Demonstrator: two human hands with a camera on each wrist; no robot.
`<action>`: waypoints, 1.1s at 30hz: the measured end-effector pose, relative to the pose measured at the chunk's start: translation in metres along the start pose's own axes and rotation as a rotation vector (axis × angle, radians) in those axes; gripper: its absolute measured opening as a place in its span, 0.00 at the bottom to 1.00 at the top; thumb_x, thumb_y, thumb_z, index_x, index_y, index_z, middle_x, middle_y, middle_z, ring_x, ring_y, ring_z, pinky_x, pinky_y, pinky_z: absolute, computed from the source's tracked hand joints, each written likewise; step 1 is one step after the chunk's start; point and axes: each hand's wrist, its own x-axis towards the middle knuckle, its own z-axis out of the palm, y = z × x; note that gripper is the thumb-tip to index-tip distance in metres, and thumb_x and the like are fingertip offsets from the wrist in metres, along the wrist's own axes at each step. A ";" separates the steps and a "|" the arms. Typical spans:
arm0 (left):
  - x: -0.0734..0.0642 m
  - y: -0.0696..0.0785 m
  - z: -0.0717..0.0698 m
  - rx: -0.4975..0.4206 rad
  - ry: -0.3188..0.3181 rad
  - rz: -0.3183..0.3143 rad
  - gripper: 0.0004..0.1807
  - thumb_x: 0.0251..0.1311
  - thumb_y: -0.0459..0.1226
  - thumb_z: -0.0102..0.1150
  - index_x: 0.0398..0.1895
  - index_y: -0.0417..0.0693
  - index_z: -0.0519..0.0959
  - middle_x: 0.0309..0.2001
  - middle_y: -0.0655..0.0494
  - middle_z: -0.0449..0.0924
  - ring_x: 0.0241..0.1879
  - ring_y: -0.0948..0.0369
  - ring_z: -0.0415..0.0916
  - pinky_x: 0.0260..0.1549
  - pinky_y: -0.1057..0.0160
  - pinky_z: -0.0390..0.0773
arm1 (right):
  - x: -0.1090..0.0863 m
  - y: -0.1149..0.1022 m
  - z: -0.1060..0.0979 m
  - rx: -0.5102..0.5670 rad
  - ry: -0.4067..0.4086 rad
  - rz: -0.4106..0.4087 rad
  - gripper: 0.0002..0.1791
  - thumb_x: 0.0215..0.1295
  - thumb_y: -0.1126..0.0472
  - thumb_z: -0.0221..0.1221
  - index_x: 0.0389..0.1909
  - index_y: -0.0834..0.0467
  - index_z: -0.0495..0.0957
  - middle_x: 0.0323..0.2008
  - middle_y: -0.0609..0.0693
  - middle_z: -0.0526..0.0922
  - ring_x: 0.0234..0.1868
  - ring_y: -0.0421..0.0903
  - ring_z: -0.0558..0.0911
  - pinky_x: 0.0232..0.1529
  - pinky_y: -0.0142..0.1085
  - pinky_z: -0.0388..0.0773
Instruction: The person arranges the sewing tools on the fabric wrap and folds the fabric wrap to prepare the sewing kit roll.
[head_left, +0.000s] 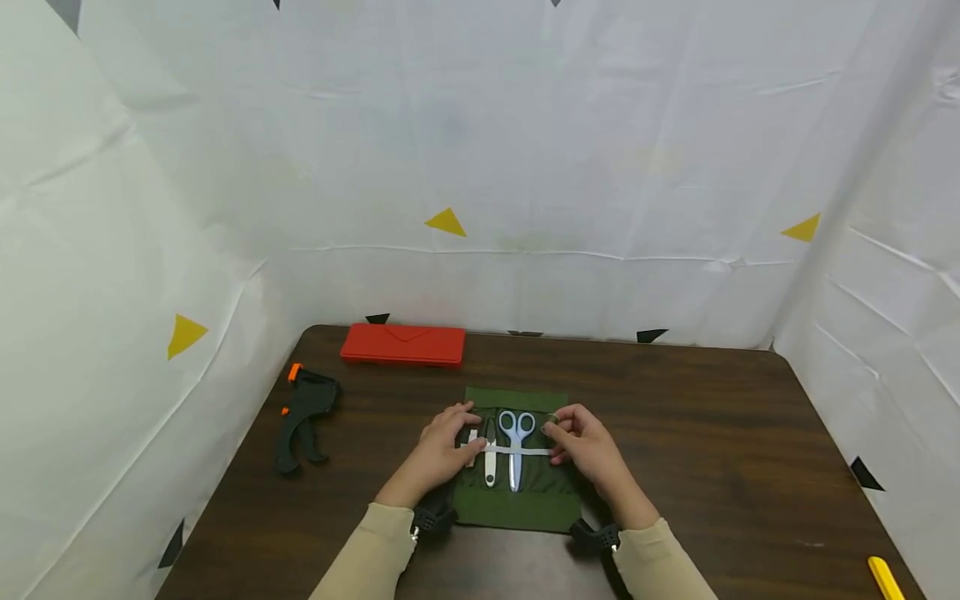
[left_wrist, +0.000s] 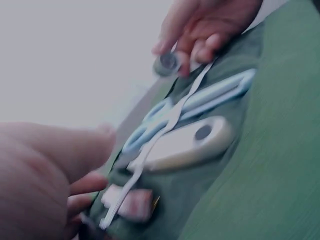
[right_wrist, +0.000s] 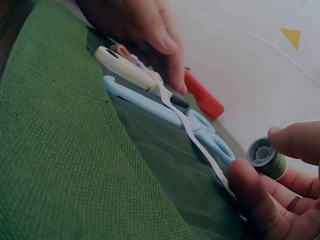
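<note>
A green cloth tool roll (head_left: 517, 508) lies spread on the table, a white elastic band (head_left: 535, 452) running across it. Under the band sit light-blue scissors (head_left: 516, 437), a white-handled tool (head_left: 491, 467) with a dark tip, and a small white-and-reddish bundle (left_wrist: 132, 202) whose kind I cannot tell. Between thumb and finger, my right hand (head_left: 592, 450) pinches a spool of green thread (right_wrist: 267, 157) just above the band's right end. My left hand (head_left: 438, 446) rests at the roll's left edge with fingers extended, its thumb near the white-handled tool.
A red case (head_left: 403, 344) lies at the table's back edge. Over at the left is a black clamp (head_left: 306, 421) with orange parts. Something yellow (head_left: 885, 577) lies at the front right corner. White sheeting (head_left: 525, 167) surrounds the table's back and sides.
</note>
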 end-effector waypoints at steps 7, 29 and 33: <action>-0.001 0.044 0.032 0.104 0.143 0.083 0.08 0.73 0.42 0.70 0.51 0.57 0.88 0.75 0.44 0.73 0.79 0.40 0.63 0.72 0.28 0.64 | -0.003 -0.002 0.001 -0.026 0.000 -0.012 0.18 0.77 0.63 0.67 0.57 0.65 0.73 0.41 0.62 0.85 0.31 0.50 0.88 0.35 0.39 0.90; 0.010 0.067 0.075 0.344 0.196 0.086 0.06 0.70 0.43 0.74 0.35 0.62 0.86 0.74 0.49 0.74 0.72 0.43 0.69 0.59 0.42 0.69 | 0.002 0.001 0.003 -0.174 0.021 -0.027 0.08 0.76 0.63 0.67 0.47 0.62 0.80 0.37 0.59 0.84 0.29 0.47 0.85 0.30 0.37 0.88; 0.010 0.066 0.075 0.345 0.205 0.090 0.07 0.70 0.43 0.73 0.33 0.62 0.85 0.73 0.48 0.75 0.71 0.43 0.70 0.58 0.42 0.69 | 0.001 0.000 0.005 -0.196 0.023 -0.022 0.04 0.77 0.63 0.67 0.44 0.60 0.82 0.35 0.58 0.84 0.28 0.47 0.84 0.30 0.37 0.88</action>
